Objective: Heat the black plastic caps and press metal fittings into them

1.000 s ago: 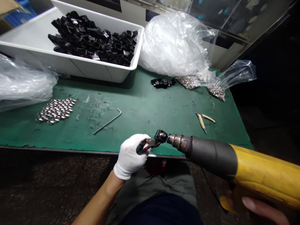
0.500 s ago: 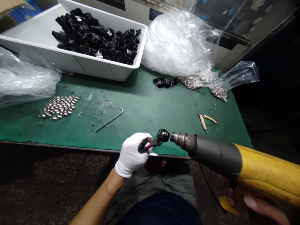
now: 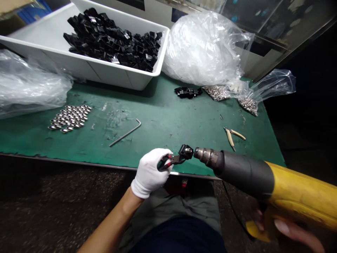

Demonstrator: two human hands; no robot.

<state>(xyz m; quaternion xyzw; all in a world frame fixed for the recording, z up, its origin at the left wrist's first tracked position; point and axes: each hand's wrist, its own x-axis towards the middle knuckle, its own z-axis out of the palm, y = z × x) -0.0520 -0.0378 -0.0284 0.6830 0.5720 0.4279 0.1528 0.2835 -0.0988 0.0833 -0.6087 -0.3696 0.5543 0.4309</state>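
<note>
Two hands engaged: the white-gloved left hand (image 3: pixel 149 174), fingers closed round red-handled pliers (image 3: pixel 168 162) whose jaws clamp a black plastic part (image 3: pixel 186 151), held just beside the nozzle of a yellow heat gun (image 3: pixel 237 174), its grip wrapped by the bare right hand's fingers (image 3: pixel 286 227), over the edge of a green bench mat (image 3: pixel 163 123).

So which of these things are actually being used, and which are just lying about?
In use: gloved left hand, pliers, black piece, heat gun, right hand.
Lying about: Allen key, small pliers, metal fittings, white tub.
</note>
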